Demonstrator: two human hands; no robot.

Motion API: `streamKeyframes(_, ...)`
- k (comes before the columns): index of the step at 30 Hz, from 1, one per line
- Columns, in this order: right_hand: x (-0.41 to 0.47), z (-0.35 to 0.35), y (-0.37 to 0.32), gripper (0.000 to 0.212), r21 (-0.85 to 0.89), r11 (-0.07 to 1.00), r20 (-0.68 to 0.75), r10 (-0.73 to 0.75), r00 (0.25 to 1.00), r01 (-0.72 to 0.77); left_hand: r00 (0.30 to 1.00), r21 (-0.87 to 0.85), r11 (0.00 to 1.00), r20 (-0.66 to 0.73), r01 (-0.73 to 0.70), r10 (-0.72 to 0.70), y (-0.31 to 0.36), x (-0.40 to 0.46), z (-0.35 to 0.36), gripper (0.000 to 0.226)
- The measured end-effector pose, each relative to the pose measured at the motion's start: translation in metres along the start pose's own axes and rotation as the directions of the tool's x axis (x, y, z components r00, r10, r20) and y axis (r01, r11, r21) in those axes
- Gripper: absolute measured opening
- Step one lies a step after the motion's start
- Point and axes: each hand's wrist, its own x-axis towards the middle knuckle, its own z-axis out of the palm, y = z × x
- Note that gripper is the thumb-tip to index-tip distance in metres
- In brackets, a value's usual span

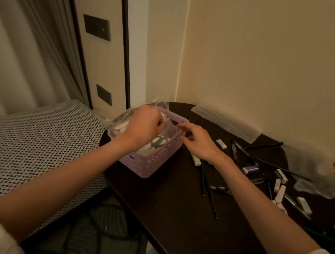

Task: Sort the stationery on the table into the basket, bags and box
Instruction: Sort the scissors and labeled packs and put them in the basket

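We work at a dark table (181, 207) in a wall corner, the purple basket (152, 157) at its left edge beside a woven seat (24, 146). Our left hand (142, 126) grips a clear bag (123, 119) over the basket; our right hand (197, 141), fingers relaxed, hovers just right of it. Erasers (221, 143) and pens (207, 185) scatter farther right.

Lilac perforated basket (148, 164), dark brown table (181, 207), black-and-white woven-pattern cushion (24, 146), white erasers (221, 143).
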Motion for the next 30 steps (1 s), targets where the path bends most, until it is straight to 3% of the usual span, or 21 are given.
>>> streamKeyframes(5, -0.001, 0.005, 0.009, 0.049, -0.117, 0.993, 0.080, -0.002, 0.997, 0.012, 0.994, 0.040, 0.997, 0.080, -0.073, 0.069, 0.001, 0.000, 0.011, 0.040)
streamKeyframes(7, -0.002, 0.007, 0.010, 0.049, -0.130, 0.991, 0.096, 0.000, 0.995, 0.013, 0.994, -0.037, 0.999, 0.099, -0.034, 0.038, -0.004, 0.001, 0.021, 0.032)
streamKeyframes(9, -0.004, 0.008, 0.012, 0.049, -0.126, 0.992, 0.108, -0.003, 0.994, 0.017, 0.987, -0.188, 0.982, 0.159, 0.023, 0.008, -0.007, 0.005, 0.024, 0.009)
streamKeyframes(11, -0.005, 0.009, 0.013, 0.047, -0.109, 0.994, 0.112, -0.020, 0.993, 0.033, 0.968, -0.251, 0.964, 0.250, 0.083, -0.019, -0.010, 0.007, 0.025, 0.011)
streamKeyframes(17, -0.014, 0.005, 0.008, 0.048, -0.144, 0.989, 0.140, -0.020, 0.990, 0.040, 0.869, -0.195, 0.959, 0.488, 0.204, -0.086, -0.020, -0.004, 0.033, 0.022)
streamKeyframes(23, -0.024, -0.001, 0.010, 0.051, -0.206, 0.978, 0.155, 0.048, 0.987, -0.015, 0.892, -0.200, 0.964, 0.446, 0.176, -0.071, -0.009, -0.004, 0.025, 0.026)
streamKeyframes(30, -0.074, -0.020, 0.031, 0.052, -0.290, 0.932, 0.058, 0.243, 0.968, -0.216, 0.986, -0.314, 0.937, 0.106, 0.153, -0.125, 0.028, -0.016, 0.018, 0.033)
